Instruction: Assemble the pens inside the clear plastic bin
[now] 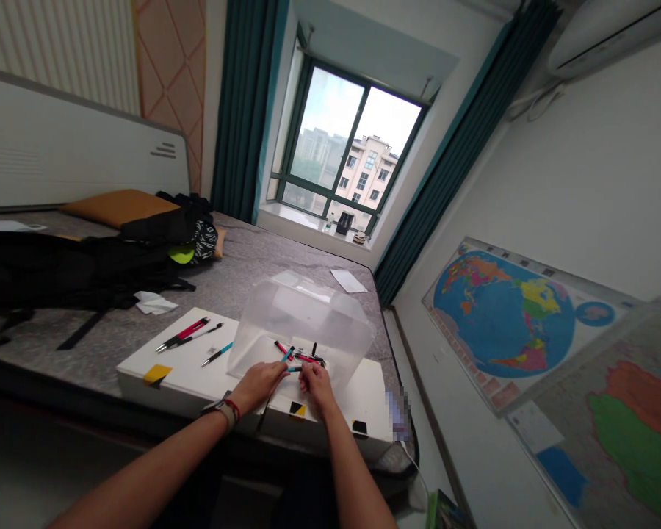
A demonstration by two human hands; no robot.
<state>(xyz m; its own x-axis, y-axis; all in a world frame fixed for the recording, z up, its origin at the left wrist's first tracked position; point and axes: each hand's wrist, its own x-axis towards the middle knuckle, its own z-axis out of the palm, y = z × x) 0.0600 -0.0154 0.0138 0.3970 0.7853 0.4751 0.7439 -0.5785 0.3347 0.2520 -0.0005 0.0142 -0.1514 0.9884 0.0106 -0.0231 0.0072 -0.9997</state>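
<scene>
My left hand (261, 386) is closed, its fingertips at the front of a clear plastic box (302, 305) lying with its opening toward me. A short blue pen (294, 369) spans the gap between my two hands, pinched at its left end. My right hand (315, 386) has its fingers pressed together around the pen's other end. Just beyond my fingertips, several red, black and blue pens or pen parts (308, 358) lie in the box; their exact shapes are too small to tell. Left of the box rest red-and-black pens (181, 335), a dark pen (199, 334) and another blue pen (217, 354).
White cartons (187, 375) with yellow and black tape bear the box, on a grey mattress (264, 246). A black bag (77, 268) and crumpled tissue (155, 303) lie left. White paper (349, 281) lies behind, and a wall with maps (507, 316) stands right.
</scene>
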